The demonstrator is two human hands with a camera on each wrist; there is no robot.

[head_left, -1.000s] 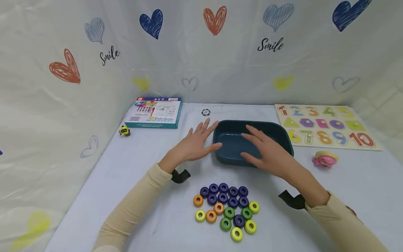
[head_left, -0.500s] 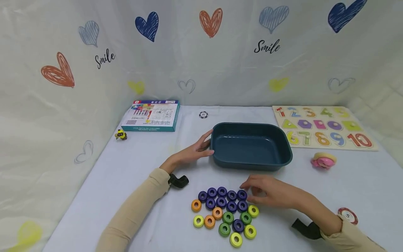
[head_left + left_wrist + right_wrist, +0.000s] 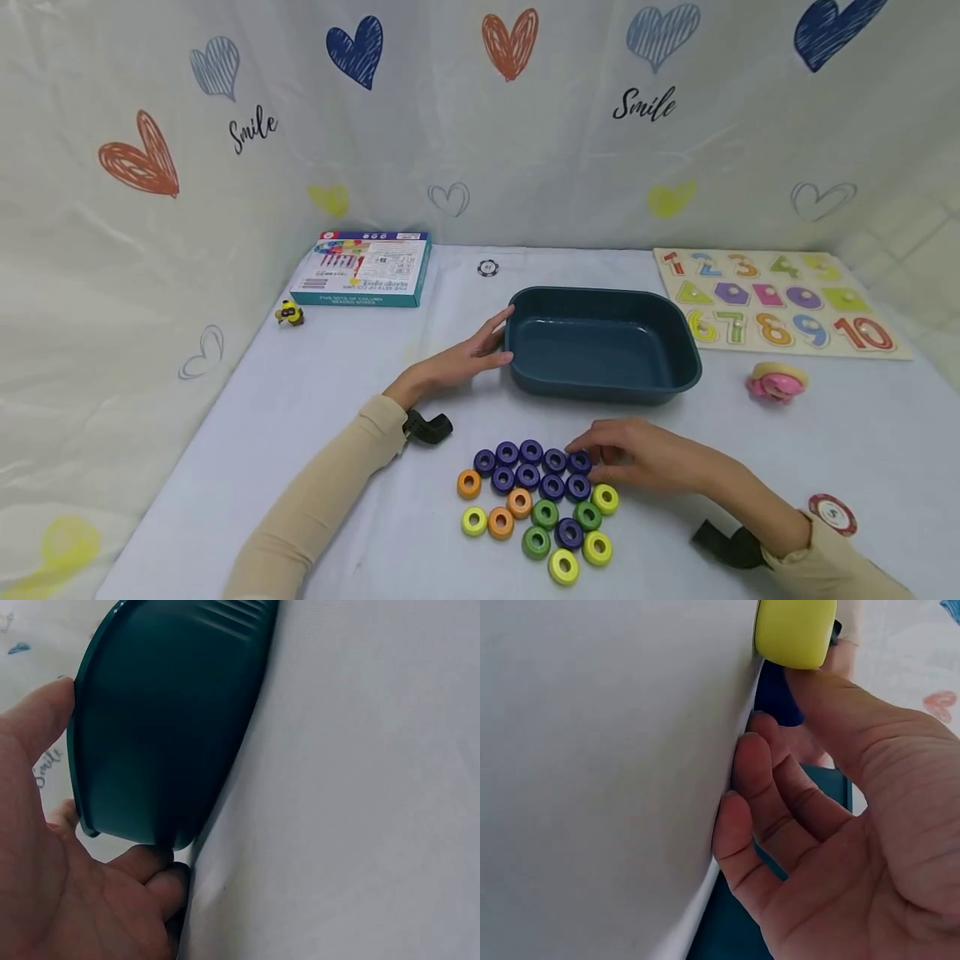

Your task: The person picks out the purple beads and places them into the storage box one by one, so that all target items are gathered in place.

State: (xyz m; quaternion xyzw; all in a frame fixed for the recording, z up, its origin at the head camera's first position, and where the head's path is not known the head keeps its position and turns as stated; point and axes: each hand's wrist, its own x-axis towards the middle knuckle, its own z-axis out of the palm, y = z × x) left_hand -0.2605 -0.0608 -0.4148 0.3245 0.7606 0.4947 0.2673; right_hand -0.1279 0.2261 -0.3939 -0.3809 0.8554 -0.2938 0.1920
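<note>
A dark teal plastic tub [image 3: 600, 387] stands on the white cloth. My left hand [image 3: 468, 354] rests against its left end; in the left wrist view the thumb tip lies at the rim and the lower fingers bend beside the wall. Several ring-shaped beads lie in a cluster nearer me: dark purple [image 3: 527, 477], orange [image 3: 500, 522], green [image 3: 536, 542] and yellow [image 3: 563, 566]. My right hand [image 3: 648, 454] pinches the purple bead [image 3: 579, 462] at the cluster's upper right corner between thumb and fingers. A yellow bead [image 3: 795, 634] sits by that thumb in the right wrist view.
A flat box [image 3: 363, 271] and a bee figure [image 3: 289, 313] lie at back left. A black-and-white chip [image 3: 488, 267] sits behind the tub. The number puzzle board [image 3: 780, 304], a pink toy [image 3: 777, 383] and a red chip [image 3: 832, 514] are on the right.
My left hand has moved onto the tub's left end. My right hand has come down from above the tub to the beads, and its fingers have closed around a purple bead.
</note>
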